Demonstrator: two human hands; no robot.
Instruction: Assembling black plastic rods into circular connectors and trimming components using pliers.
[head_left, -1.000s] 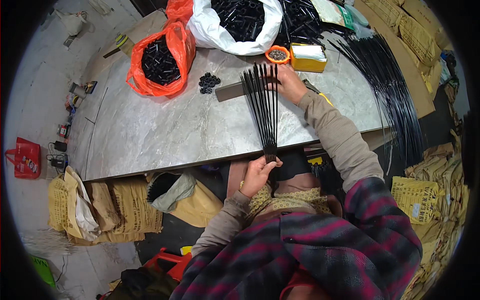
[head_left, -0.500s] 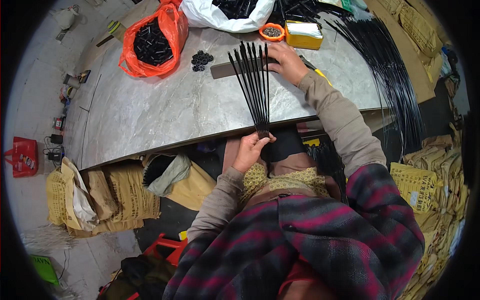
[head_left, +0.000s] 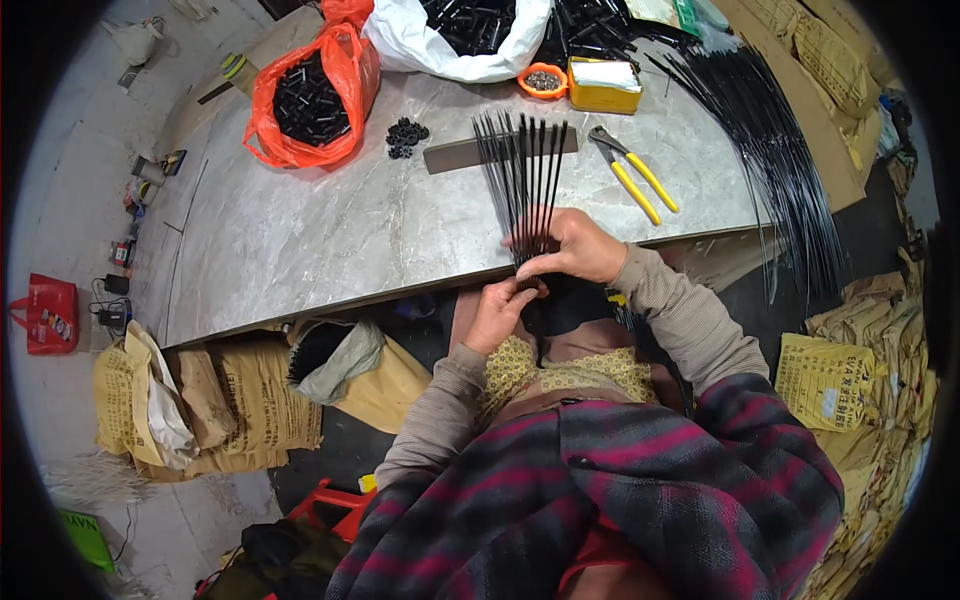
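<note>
Currently your right hand (head_left: 572, 245) and left hand (head_left: 503, 305) both grip the near end of a fanned bundle of black rods (head_left: 525, 180) at the counter (head_left: 330, 240) edge; rods lie flat, tips beside the yellow-handled pliers (head_left: 635, 180).

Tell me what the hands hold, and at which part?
Both hands hold the fan of thin black rods at its near, gathered end: the left hand under the tips, the right hand just above, at the table edge.
</note>
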